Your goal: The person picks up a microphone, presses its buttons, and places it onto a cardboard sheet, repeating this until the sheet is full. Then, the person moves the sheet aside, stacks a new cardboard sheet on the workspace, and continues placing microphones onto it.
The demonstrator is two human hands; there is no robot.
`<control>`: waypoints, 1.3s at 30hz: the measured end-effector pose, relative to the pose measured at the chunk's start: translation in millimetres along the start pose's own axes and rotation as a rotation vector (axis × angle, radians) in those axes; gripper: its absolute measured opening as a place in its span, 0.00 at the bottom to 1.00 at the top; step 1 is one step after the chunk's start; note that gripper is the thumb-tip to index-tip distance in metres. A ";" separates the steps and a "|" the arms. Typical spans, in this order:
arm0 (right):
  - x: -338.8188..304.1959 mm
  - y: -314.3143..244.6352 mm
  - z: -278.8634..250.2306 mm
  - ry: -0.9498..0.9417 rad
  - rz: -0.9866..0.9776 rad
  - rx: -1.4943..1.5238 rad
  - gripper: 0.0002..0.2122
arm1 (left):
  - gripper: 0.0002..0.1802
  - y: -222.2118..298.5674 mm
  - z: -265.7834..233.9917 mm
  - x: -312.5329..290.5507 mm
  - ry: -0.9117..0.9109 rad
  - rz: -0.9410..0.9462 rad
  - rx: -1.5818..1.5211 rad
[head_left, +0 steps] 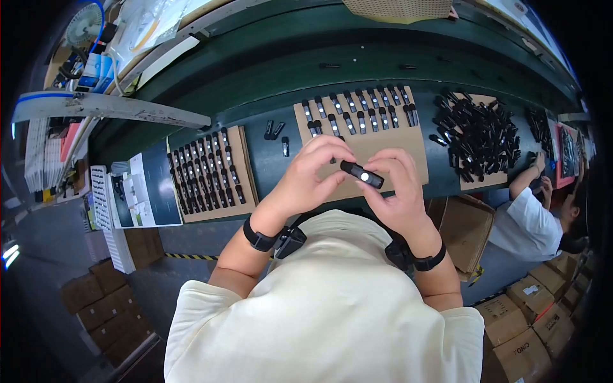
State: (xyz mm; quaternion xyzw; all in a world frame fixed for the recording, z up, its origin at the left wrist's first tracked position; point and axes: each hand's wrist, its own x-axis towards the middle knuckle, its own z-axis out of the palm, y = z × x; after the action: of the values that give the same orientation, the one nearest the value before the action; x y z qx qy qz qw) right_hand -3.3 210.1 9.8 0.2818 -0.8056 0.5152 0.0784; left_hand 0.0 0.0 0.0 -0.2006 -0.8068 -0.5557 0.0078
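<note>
Between my two hands is a small black stick-shaped device (363,174) with a bright white round spot and a dark rounded tip. My left hand (314,171) pinches its left end with thumb and fingers. Thumb and forefinger of my right hand (400,185) close on its right end. Just beyond my hands, rows of the same devices stand on a brown cardboard sheet (383,148). Left of it, a second cardboard sheet (248,172) carries several neat rows more. A single device (285,147) and two dark pieces (274,130) lie on the green table between the sheets.
A large loose heap of black devices (476,137) covers a cardboard sheet at the right. Further right, a co-worker (536,220) reaches toward the table. An open carton (461,230) stands below the table edge. A grey metal bar (115,110) juts in from the left.
</note>
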 end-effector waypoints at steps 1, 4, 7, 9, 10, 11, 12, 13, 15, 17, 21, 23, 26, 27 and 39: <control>-0.4 2.3 1.0 -0.018 0.009 -0.088 0.12 | 0.18 -2.7 -2.1 0.3 -0.007 0.017 0.035; -3.7 12.9 7.3 -0.058 0.024 -0.266 0.12 | 0.17 -12.1 -2.9 -0.7 -0.017 0.050 0.103; -12.2 31.4 23.9 -0.182 0.169 -0.304 0.11 | 0.14 -26.7 0.1 -5.4 -0.047 -0.010 0.180; -22.2 61.2 36.8 -0.161 0.284 -0.271 0.11 | 0.13 -40.6 -2.3 -7.4 0.004 -0.053 0.181; -27.1 80.7 44.7 -0.140 0.399 -0.231 0.10 | 0.12 -48.9 -4.6 -8.9 0.054 -0.100 0.186; -32.1 96.5 52.4 -0.119 0.517 -0.191 0.10 | 0.11 -56.1 -6.8 -12.1 0.103 -0.149 0.189; -35.2 109.1 59.1 -0.122 0.516 -0.190 0.10 | 0.11 -61.8 -9.8 -15.2 0.105 -0.151 0.190; -38.4 121.6 65.9 -0.118 0.555 -0.215 0.10 | 0.11 -67.2 -13.4 -18.4 0.129 -0.172 0.233; -41.7 142.3 79.6 -0.104 0.637 -0.268 0.09 | 0.09 -80.9 -21.1 -24.6 0.170 -0.211 0.315; -40.6 157.6 92.6 -0.125 0.683 -0.295 0.10 | 0.08 -96.6 -29.0 -32.3 0.177 -0.264 0.339; -32.8 173.1 107.6 -0.185 0.790 -0.370 0.11 | 0.07 -132.6 -35.3 -48.0 0.203 -0.397 0.380; -28.7 171.6 112.9 -0.211 0.834 -0.418 0.12 | 0.06 -146.6 -37.2 -55.0 0.212 -0.446 0.365; -28.5 173.2 117.1 -0.202 0.849 -0.427 0.13 | 0.05 -163.9 -35.3 -58.0 0.207 -0.506 0.327; -28.6 174.1 117.3 -0.196 0.856 -0.434 0.13 | 0.05 -169.5 -35.4 -57.5 0.205 -0.533 0.308; -71.9 136.7 78.1 -0.098 0.639 -0.509 0.14 | 0.08 -288.1 -82.7 84.8 0.267 -0.398 0.361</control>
State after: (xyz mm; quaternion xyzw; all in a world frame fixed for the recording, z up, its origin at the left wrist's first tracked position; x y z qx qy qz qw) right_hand -4.0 211.0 -163.2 0.0130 -0.9571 0.2837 -0.0569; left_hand -191.1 -134.7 -205.9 0.0410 -0.9078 -0.4156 0.0401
